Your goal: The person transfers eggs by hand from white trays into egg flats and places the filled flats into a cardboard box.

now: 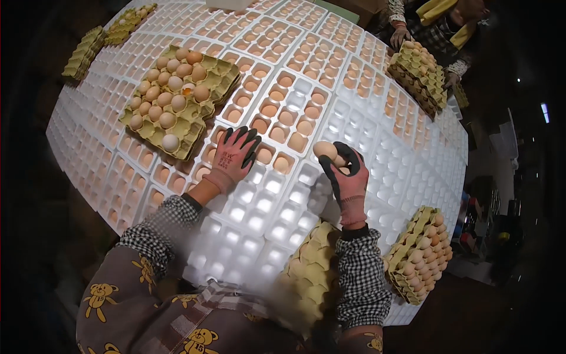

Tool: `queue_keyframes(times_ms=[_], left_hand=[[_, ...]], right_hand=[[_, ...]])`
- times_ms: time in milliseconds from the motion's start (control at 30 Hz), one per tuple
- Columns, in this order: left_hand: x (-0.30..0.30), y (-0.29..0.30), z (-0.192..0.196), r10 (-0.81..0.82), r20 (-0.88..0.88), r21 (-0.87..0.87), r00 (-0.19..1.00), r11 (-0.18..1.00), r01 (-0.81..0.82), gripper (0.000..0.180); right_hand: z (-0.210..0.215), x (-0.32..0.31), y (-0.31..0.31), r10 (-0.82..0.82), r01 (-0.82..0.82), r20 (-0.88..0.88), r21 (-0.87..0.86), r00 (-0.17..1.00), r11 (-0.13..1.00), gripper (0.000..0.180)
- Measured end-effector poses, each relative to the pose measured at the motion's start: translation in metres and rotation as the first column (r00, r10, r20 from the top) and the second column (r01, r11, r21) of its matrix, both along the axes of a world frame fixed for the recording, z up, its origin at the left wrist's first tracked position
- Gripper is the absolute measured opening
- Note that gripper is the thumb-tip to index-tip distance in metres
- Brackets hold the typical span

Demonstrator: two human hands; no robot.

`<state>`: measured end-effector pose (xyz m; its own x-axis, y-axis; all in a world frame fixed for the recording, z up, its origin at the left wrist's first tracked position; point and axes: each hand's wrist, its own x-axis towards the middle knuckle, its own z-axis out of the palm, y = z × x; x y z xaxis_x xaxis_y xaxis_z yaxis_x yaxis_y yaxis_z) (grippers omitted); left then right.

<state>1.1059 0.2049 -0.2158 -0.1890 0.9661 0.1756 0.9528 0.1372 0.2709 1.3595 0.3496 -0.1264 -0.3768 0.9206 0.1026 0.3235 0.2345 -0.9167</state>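
My right hand (346, 177), in a pink and black glove, holds a brown egg (325, 150) above a white plastic grid tray (354, 127) lit from below. My left hand (234, 154), gloved the same way, lies flat with fingers spread on the white tray, over cells that hold eggs (263, 155). Brown eggs (288, 117) fill many cells just beyond both hands. The cells nearer to me glow white with nothing in them.
A yellow pulp carton (213, 69) with several eggs lies at the left. Another filled carton (420, 253) sits at the right edge, and empty cartons (309, 265) lie under my right forearm. Another person's hands (401, 36) rest on a carton stack (418, 72) at the far right.
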Motion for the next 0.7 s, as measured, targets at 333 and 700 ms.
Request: queue_keyframes(times_ms=[333,700], left_hand=[[0.005,-0.004,0.009,0.060,0.122,0.029,0.991,0.998,-0.064,0.046],[0.006,0.004,0.003,0.082,0.103,-0.010,0.991,0.997,-0.081,0.052]], right_hand=[[-0.066,-0.173,0.144,0.084,-0.218,0.448,0.257,0.890,0.941,0.045],[-0.107,-0.093,0.191,-0.340,0.036,0.770,0.383,0.539,0.923,0.052]])
